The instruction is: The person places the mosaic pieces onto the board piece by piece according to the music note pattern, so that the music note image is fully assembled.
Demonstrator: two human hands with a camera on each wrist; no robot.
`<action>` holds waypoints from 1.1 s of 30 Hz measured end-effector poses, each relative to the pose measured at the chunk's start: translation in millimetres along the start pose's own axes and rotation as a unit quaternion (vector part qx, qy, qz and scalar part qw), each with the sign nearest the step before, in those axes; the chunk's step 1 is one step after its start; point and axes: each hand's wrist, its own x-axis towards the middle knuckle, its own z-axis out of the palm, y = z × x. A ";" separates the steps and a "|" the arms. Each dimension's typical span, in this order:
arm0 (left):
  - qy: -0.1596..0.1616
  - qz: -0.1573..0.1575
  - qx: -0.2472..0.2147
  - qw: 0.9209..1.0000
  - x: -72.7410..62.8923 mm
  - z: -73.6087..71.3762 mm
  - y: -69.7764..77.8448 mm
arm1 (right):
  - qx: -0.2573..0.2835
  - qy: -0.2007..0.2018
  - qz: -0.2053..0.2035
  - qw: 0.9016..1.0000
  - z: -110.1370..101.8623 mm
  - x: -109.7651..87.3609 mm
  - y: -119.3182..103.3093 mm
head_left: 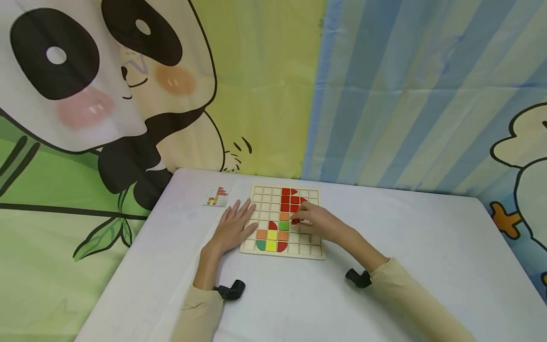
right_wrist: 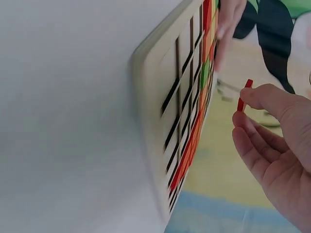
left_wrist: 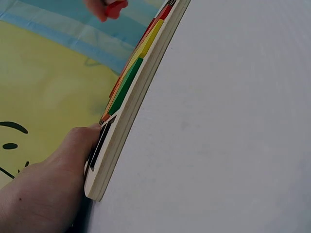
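Note:
A wooden grid board [head_left: 305, 249] lies on the table, with red, orange, green and yellow pieces set in several of its cells. My right hand [head_left: 319, 222] is over the board's right half and pinches a small red piece [right_wrist: 245, 95] between thumb and fingertips. In the right wrist view that piece is held apart from the board's surface. My left hand [head_left: 232, 229] rests at the board's left edge, its fingers extended and its thumb touching the rim. A green quarter-round piece [head_left: 261, 245] sits in the lower left, beside a yellow square [head_left: 271, 245].
A small printed card [head_left: 217, 196] with a coloured grid pattern lies left of the board's far corner. The white table [head_left: 406, 228] reaches back to a cartoon-printed curtain [head_left: 265, 85]. Black devices [head_left: 231, 290] are strapped at both wrists.

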 end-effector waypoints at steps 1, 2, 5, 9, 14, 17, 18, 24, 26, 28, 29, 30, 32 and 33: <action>0.000 0.000 -0.001 1.000 0.1 -0.3 0.4 | -0.006 -0.008 -0.021 1.000 3.0 7.4 -4.3; 0.000 0.000 -0.002 1.000 0.2 -0.4 0.7 | -0.011 -0.017 -0.035 0.999 5.5 14.9 -8.9; -0.002 0.001 0.000 1.000 0.1 -0.8 1.4 | -0.027 -0.048 -0.057 0.997 14.5 38.3 -18.9; -0.007 0.002 0.005 1.000 0.3 -2.0 1.6 | -0.045 -0.084 -0.056 0.994 25.7 65.3 -25.1; 0.000 0.005 0.007 1.000 0.1 -0.8 1.0 | -0.071 -0.111 -0.060 0.989 34.6 82.6 -27.9; 0.001 0.003 0.010 1.000 -0.4 -0.9 1.1 | -0.067 -0.125 -0.057 0.988 36.9 87.1 -29.4; 0.001 0.002 0.010 1.000 -0.7 -1.0 1.0 | -0.064 -0.126 -0.057 0.988 37.5 88.1 -29.3; 0.002 -0.001 0.012 1.000 -1.4 -0.9 0.6 | -0.061 -0.121 -0.077 0.988 37.2 87.9 -27.5; 0.002 0.002 0.013 1.000 -0.7 -0.8 0.9 | -0.059 -0.121 -0.078 0.988 36.5 87.6 -26.9; 0.001 0.002 0.012 1.000 -0.2 -0.8 1.1 | -0.045 -0.126 -0.067 0.989 35.9 87.9 -26.3; 0.000 0.002 0.011 1.000 0.0 -0.8 1.1 | -0.040 -0.128 -0.063 0.989 35.5 88.1 -26.4; -0.001 0.002 0.011 1.000 0.2 -0.8 1.2 | -0.032 -0.130 -0.055 0.989 35.3 88.4 -26.6; -0.004 0.001 0.011 1.000 0.3 -1.1 1.3 | -0.013 -0.133 -0.039 0.990 35.3 89.4 -26.5; -0.006 0.000 0.011 1.000 0.2 -1.3 1.3 | -0.003 -0.134 -0.031 0.991 35.7 90.2 -26.3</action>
